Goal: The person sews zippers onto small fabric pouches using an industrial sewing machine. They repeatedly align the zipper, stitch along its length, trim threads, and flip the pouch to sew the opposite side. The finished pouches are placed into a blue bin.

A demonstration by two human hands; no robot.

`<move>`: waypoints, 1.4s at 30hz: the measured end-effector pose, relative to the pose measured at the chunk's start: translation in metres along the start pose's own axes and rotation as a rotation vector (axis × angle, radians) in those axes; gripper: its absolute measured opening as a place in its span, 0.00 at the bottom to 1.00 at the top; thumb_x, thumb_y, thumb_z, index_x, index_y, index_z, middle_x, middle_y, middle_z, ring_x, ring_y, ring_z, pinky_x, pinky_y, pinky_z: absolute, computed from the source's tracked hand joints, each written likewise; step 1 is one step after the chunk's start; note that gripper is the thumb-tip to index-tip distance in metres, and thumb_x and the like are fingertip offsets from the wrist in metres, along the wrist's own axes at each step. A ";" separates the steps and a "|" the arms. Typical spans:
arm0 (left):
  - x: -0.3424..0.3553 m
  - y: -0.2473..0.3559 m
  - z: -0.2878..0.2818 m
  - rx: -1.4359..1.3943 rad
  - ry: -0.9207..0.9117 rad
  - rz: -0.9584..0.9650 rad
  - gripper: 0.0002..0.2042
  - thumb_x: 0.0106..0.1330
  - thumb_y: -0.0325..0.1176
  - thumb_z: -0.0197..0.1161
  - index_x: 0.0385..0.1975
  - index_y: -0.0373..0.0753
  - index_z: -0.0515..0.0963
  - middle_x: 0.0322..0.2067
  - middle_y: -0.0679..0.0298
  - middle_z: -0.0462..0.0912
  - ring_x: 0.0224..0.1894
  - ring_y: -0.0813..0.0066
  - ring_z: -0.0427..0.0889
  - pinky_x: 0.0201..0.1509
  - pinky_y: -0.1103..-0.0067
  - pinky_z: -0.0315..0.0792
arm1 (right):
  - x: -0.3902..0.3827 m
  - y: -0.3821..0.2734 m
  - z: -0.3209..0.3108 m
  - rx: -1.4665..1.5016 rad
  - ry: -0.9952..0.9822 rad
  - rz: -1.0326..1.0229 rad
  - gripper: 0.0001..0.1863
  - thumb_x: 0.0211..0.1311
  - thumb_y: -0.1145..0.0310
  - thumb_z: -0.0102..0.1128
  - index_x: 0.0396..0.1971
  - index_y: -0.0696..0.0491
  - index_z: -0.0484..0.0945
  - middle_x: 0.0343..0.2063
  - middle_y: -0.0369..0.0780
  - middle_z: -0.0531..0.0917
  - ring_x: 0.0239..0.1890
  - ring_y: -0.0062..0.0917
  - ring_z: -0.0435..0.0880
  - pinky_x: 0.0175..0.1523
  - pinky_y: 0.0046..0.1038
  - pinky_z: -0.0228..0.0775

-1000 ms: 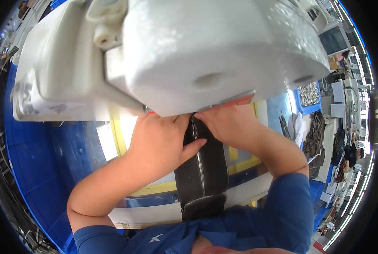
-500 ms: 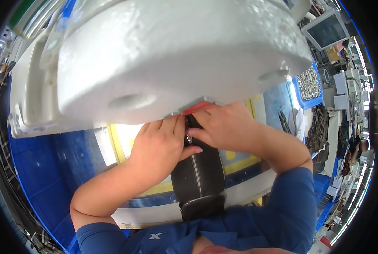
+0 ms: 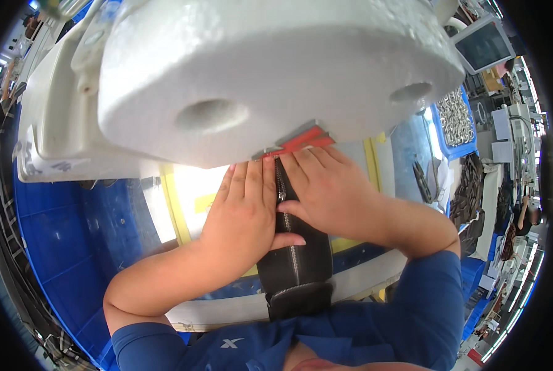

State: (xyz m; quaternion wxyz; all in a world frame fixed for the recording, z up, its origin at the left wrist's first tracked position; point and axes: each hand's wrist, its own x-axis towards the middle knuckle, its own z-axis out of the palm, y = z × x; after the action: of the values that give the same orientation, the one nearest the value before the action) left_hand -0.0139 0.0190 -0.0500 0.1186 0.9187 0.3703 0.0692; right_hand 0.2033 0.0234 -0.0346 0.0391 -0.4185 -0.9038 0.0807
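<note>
A long black piece of material, fabric or leather, lies lengthwise in front of me. A silver zipper runs down its middle, with the slider between my hands. My left hand lies along the left side of the zipper, fingers stretched forward and thumb across the teeth. On the other side, my right hand presses flat with fingers extended and thumb beside the slider. Both sets of fingertips reach the lower edge of a large white machine head. The machine hides the far end of the black piece.
A deep blue bin stands at the left. To the right are a blue tray of small metal parts, a pair of snips and a heap of dark strips. Yellow tape strips mark the work surface.
The right hand's fingers, more bent before, have straightened and spread forward. The left fingers also extend further. The whole view has shifted a little, showing more of the machine's underside.
</note>
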 end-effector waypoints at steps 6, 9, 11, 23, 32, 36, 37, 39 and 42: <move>0.001 0.000 0.002 0.021 -0.007 -0.016 0.66 0.49 0.74 0.69 0.69 0.10 0.62 0.64 0.28 0.72 0.69 0.33 0.72 0.79 0.53 0.63 | 0.000 -0.002 0.004 0.048 0.041 0.043 0.42 0.65 0.48 0.69 0.64 0.71 0.73 0.63 0.59 0.77 0.67 0.51 0.78 0.74 0.45 0.68; 0.003 -0.001 0.002 0.013 -0.004 -0.028 0.66 0.48 0.74 0.70 0.69 0.10 0.62 0.64 0.28 0.72 0.69 0.33 0.72 0.78 0.53 0.64 | 0.000 0.001 0.004 0.047 0.057 0.040 0.42 0.65 0.48 0.70 0.64 0.71 0.73 0.63 0.59 0.77 0.67 0.50 0.78 0.74 0.44 0.68; 0.004 -0.002 0.000 0.013 0.001 -0.025 0.66 0.46 0.73 0.72 0.69 0.11 0.62 0.63 0.28 0.72 0.69 0.33 0.73 0.78 0.54 0.65 | 0.001 0.002 0.004 0.047 0.060 0.037 0.42 0.64 0.48 0.70 0.64 0.70 0.74 0.63 0.58 0.77 0.67 0.49 0.78 0.73 0.43 0.69; 0.013 -0.010 -0.009 -0.006 0.043 0.004 0.59 0.47 0.68 0.77 0.65 0.17 0.70 0.58 0.40 0.77 0.60 0.46 0.77 0.69 0.62 0.71 | 0.003 0.006 0.000 0.061 0.091 0.040 0.42 0.61 0.47 0.72 0.62 0.69 0.76 0.63 0.55 0.79 0.64 0.45 0.81 0.68 0.40 0.72; 0.016 -0.010 -0.009 -0.010 0.017 -0.002 0.57 0.45 0.66 0.78 0.63 0.17 0.71 0.57 0.43 0.78 0.58 0.48 0.77 0.68 0.64 0.71 | 0.004 0.005 -0.002 0.087 0.057 0.065 0.42 0.61 0.47 0.72 0.62 0.69 0.76 0.62 0.55 0.80 0.64 0.44 0.81 0.67 0.39 0.72; 0.016 -0.008 -0.010 -0.022 -0.054 -0.037 0.62 0.45 0.70 0.76 0.67 0.15 0.67 0.64 0.37 0.75 0.68 0.41 0.73 0.76 0.59 0.66 | 0.004 0.006 0.000 0.078 0.066 0.059 0.42 0.61 0.47 0.72 0.63 0.69 0.76 0.61 0.55 0.80 0.64 0.44 0.81 0.67 0.39 0.72; 0.016 -0.008 -0.009 -0.012 -0.058 -0.039 0.63 0.45 0.70 0.76 0.67 0.15 0.67 0.64 0.36 0.75 0.68 0.41 0.73 0.76 0.59 0.66 | 0.003 0.006 0.001 0.080 0.071 0.057 0.42 0.61 0.47 0.71 0.63 0.69 0.76 0.61 0.55 0.81 0.64 0.44 0.81 0.67 0.39 0.72; 0.015 -0.010 -0.007 -0.018 -0.067 -0.037 0.63 0.44 0.71 0.75 0.68 0.15 0.67 0.65 0.36 0.74 0.69 0.41 0.72 0.77 0.58 0.66 | 0.004 0.006 0.001 0.083 0.065 0.057 0.42 0.62 0.47 0.71 0.63 0.69 0.76 0.61 0.55 0.81 0.64 0.44 0.81 0.67 0.39 0.72; 0.016 -0.010 -0.008 -0.026 -0.074 -0.035 0.63 0.45 0.71 0.75 0.68 0.16 0.66 0.66 0.36 0.74 0.70 0.41 0.72 0.77 0.58 0.66 | 0.004 0.006 -0.001 0.082 0.047 0.061 0.43 0.62 0.47 0.71 0.63 0.69 0.75 0.61 0.55 0.81 0.64 0.44 0.81 0.67 0.39 0.72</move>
State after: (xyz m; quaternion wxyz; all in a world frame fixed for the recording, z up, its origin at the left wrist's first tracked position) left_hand -0.0108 0.0383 -0.0446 0.1455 0.9123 0.3809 0.0377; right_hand 0.2053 0.0305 -0.0352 0.0747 -0.4457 -0.8854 0.1089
